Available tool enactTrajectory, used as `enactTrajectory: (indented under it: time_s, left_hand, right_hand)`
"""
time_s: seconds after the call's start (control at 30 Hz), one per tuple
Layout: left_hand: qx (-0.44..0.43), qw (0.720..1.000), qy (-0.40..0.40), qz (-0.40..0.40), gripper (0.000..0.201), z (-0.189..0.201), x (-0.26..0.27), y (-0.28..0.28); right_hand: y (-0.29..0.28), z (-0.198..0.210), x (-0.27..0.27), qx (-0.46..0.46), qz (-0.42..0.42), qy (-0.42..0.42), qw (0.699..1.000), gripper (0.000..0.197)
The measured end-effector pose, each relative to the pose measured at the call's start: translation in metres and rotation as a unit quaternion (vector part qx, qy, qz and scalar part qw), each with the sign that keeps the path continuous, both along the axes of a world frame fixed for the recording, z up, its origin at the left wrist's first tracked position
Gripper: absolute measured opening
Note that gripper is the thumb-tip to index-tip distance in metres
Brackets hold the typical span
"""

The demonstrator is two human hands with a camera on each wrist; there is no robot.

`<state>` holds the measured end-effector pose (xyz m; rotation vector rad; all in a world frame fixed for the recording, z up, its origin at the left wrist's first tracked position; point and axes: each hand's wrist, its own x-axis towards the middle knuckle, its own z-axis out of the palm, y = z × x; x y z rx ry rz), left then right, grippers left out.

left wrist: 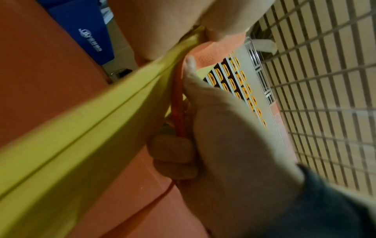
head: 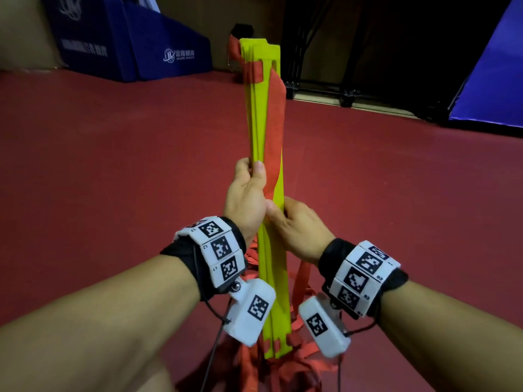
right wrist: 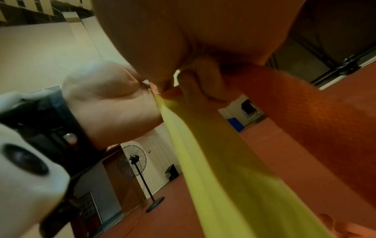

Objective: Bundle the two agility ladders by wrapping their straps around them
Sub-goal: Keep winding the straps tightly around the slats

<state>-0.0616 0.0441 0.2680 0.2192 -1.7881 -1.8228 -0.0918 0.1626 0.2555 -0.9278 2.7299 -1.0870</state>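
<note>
The stack of yellow rungs [head: 266, 131] stands nearly upright above the red floor [head: 113, 165], gripped mid-length; the left hand [head: 245, 199] is clenched round it, thumb pinning the red strap [head: 274, 123], the right hand [head: 297, 227] gripping just below — fingers curled on the rungs; a slackened thumb would likely let the strap unwind, and the loose webbing [head: 300, 352] below could snag.

both forearms bare, no sleeves. each wrist wrapped in a black fabric band [head: 396, 278] carrying a row of white blocks [head: 219, 250] printed with black square-pattern markers. a white camera housing [head: 252, 314] with its own marker hangs below each wrist on a metal screw joint; thin black cables [head: 213, 352] trail down.
</note>
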Motion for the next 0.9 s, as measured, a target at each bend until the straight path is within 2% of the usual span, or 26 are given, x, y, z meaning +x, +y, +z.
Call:
enactTrajectory:
  time_s: [0.1, 0.17, 0.23, 0.3, 0.37, 0.43, 0.5, 0.53, 0.63, 0.73, 0.8, 0.9]
  left_hand:
    - [0.078, 0.996, 0.022, -0.032, 0.028, 0.007, -0.001, -0.001]
    - [0.096, 0.992, 0.03, -0.071, 0.035, 0.008, -0.002, 0.0]
    - [0.067, 0.994, 0.027, -0.084, 0.039, 0.005, 0.0, 0.003]
    - [-0.013, 0.996, -0.012, -0.083, 0.041, 0.0, 0.002, 0.005]
    - [-0.056, 0.99, -0.067, -0.11, 0.056, -0.007, 0.004, 0.006]
    - [-0.061, 0.978, -0.116, -0.161, 0.076, -0.011, 0.006, 0.008]
    - [-0.051, 0.971, -0.136, -0.188, 0.095, -0.013, 0.005, 0.012]
    - [-0.051, 0.972, -0.137, -0.184, 0.097, -0.014, 0.004, 0.013]
    - [-0.083, 0.979, -0.13, -0.137, 0.075, -0.012, 0.003, 0.016]
    - [-0.066, 0.984, -0.121, -0.116, 0.054, -0.007, 0.006, 0.019]
    - [-0.053, 0.986, -0.119, -0.109, 0.037, -0.006, 0.007, 0.021]
    - [-0.039, 0.991, -0.101, -0.085, 0.033, -0.007, 0.006, 0.021]
  right_hand:
    - [0.001, 0.006, -0.002, -0.017, -0.011, -0.004, 1.0, 0.049]
    - [0.001, 0.006, -0.006, -0.05, -0.006, -0.026, 0.998, 0.052]
    - [0.001, 0.007, -0.01, -0.065, -0.008, -0.027, 0.997, 0.052]
    - [0.003, 0.011, -0.014, -0.077, -0.018, -0.02, 0.997, 0.053]
    - [0.005, 0.017, -0.019, -0.091, -0.033, -0.015, 0.995, 0.054]
    - [0.009, 0.021, -0.023, -0.103, -0.046, -0.012, 0.994, 0.055]
    - [0.01, 0.022, -0.025, -0.119, -0.053, -0.013, 0.991, 0.055]
    - [0.011, 0.022, -0.024, -0.124, -0.056, -0.011, 0.991, 0.055]
    - [0.009, 0.02, -0.018, -0.132, -0.059, 0.011, 0.989, 0.053]
    - [0.007, 0.021, -0.01, -0.112, -0.066, 0.04, 0.991, 0.05]
    - [0.006, 0.021, -0.006, -0.11, -0.066, 0.055, 0.99, 0.042]
    - [0.004, 0.021, -0.004, -0.094, -0.059, 0.047, 0.993, 0.023]
